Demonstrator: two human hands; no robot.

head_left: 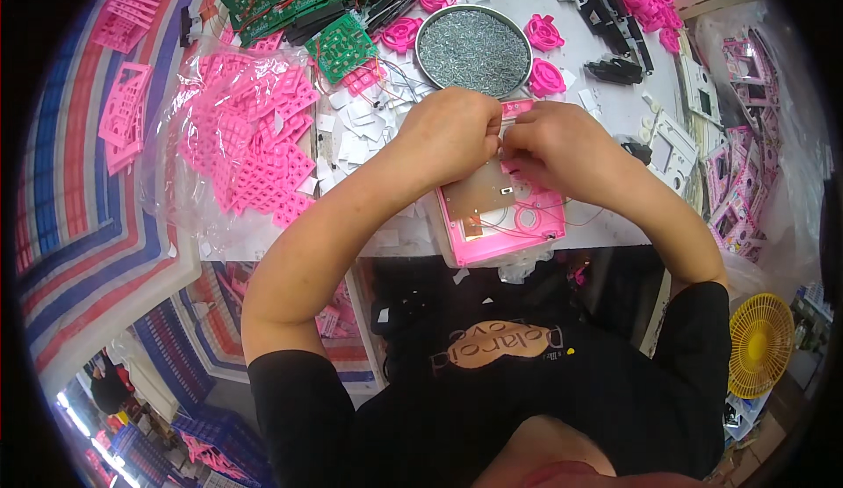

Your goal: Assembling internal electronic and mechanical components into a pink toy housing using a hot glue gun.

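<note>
A pink plastic casing (500,249) lies in front of me at the table's near edge. Inside it sits a brown circuit board (474,191), with thin wires running over the casing. My left hand (458,133) is closed above the far part of the casing, fingers pinched together. Close beside it, my right hand (562,147) is also closed, its fingertips curled in toward the left hand over the board. Whatever is between the fingers of either hand is hidden. Just beyond my hands stands a round metal dish (474,49) full of small screws.
Pink keypad pieces (250,132) fill a clear bag at the left. Green circuit boards (341,47) and black parts are heaped at the back. Pink round parts (546,77) flank the dish. White frames (674,156) and a bag of pink printed panels (746,172) lie right, above a yellow basket (760,346).
</note>
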